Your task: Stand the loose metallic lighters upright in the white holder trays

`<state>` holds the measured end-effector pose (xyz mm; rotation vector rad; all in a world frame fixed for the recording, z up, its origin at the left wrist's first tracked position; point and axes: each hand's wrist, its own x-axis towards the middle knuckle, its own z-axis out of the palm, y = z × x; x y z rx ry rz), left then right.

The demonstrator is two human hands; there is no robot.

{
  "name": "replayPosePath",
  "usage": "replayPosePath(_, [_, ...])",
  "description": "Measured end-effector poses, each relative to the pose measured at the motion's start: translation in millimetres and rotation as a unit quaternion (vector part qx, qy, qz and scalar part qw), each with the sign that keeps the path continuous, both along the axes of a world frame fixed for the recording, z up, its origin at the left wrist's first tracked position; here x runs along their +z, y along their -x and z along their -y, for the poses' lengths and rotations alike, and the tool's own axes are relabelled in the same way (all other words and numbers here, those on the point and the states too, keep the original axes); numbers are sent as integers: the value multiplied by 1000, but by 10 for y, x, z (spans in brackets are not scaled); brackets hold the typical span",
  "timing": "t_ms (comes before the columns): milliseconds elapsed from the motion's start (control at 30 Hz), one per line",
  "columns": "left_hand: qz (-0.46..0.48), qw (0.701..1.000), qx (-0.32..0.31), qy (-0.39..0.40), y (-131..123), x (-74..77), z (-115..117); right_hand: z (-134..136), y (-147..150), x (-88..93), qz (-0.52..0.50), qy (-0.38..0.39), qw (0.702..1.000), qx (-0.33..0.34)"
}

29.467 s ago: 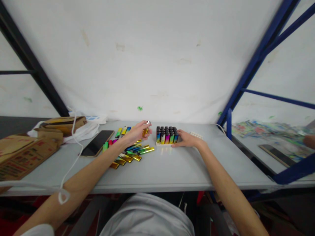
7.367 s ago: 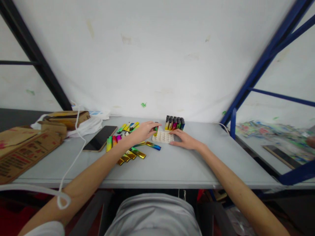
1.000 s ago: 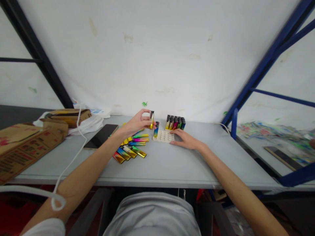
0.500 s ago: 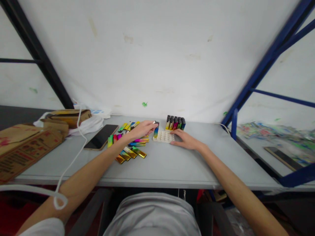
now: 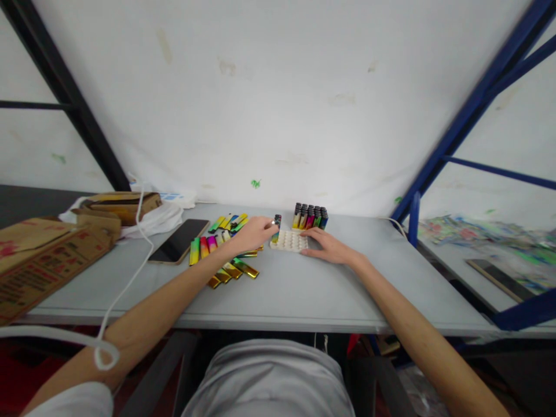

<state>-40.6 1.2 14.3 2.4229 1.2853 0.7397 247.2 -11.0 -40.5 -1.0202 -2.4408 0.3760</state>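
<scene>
My left hand (image 5: 256, 233) has its fingers closed around a lighter (image 5: 276, 236), which stands upright at the left end of a white tray (image 5: 289, 241) with rows of round hollows. How far its base sits in the tray is hidden by the hand. At the opposite end, my right hand (image 5: 328, 247) grips the tray's right edge between thumb and fingers. Loose lighters (image 5: 234, 267) in bright metallic colours lie spread beside and under my left forearm. Behind the tray stands a tight block of upright lighters (image 5: 310, 216) with black tops.
A dark phone (image 5: 180, 241) lies left of the loose lighters. Further left are cardboard boxes (image 5: 56, 255) and white plastic bags. A white cable (image 5: 125, 289) hangs across the left side. Blue rack bars (image 5: 460, 127) rise at right, near plastic packets and another phone-like slab.
My left hand has shifted slightly down and turned over the lighter, which now shows less of its body. The right hand and tray have stayed in place.
</scene>
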Motion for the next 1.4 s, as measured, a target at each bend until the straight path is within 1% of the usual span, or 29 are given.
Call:
replayPosePath(200, [15, 1000, 5, -24, 6, -23, -2, 7, 4, -1, -4, 1, 1000, -4])
replayPosePath(300, [12, 1000, -2, -28, 30, -18, 10, -10, -7, -18, -1, -3, 1000, 1])
replayPosePath(500, [9, 999, -12, -28, 77, 71, 28, -28, -17, -31, 5, -8, 1000, 7])
replayPosePath(633, [70, 997, 26, -14, 89, 122, 32, -16, -7, -22, 5, -11, 1000, 1])
replayPosePath(700, [105, 993, 46, 9, 91, 126, 33, -13, -7, -19, 6, -12, 1000, 2])
replayPosePath(767, [123, 990, 48, 43, 93, 119, 39, -13, -10, -18, 6, -12, 1000, 3])
replayPosePath(867, [134, 985, 21, 102, 92, 114, 58, -21, -18, -22, 8, -12, 1000, 3])
replayPosePath(933, [140, 984, -6, 114, 92, 123, 71, -27, -23, -26, 9, -11, 1000, 3])
replayPosePath(1000, [144, 984, -41, 93, 95, 140, 75, -31, -26, -31, 9, -11, 1000, 7])
replayPosePath(1067, [142, 985, -75, 55, 102, 154, 68, -31, -27, -32, 6, -12, 1000, 10])
replayPosePath(1133, [126, 987, -98, 20, 115, 157, 49, -27, -25, -30, 4, -11, 1000, 8])
replayPosePath(1267, [62, 992, -102, -35, 154, 138, -3, -14, -15, -19, 4, -9, 1000, 2])
replayPosePath(1400, [34, 992, -118, -36, 187, 145, -22, -8, -10, -10, 8, -6, 1000, 3])
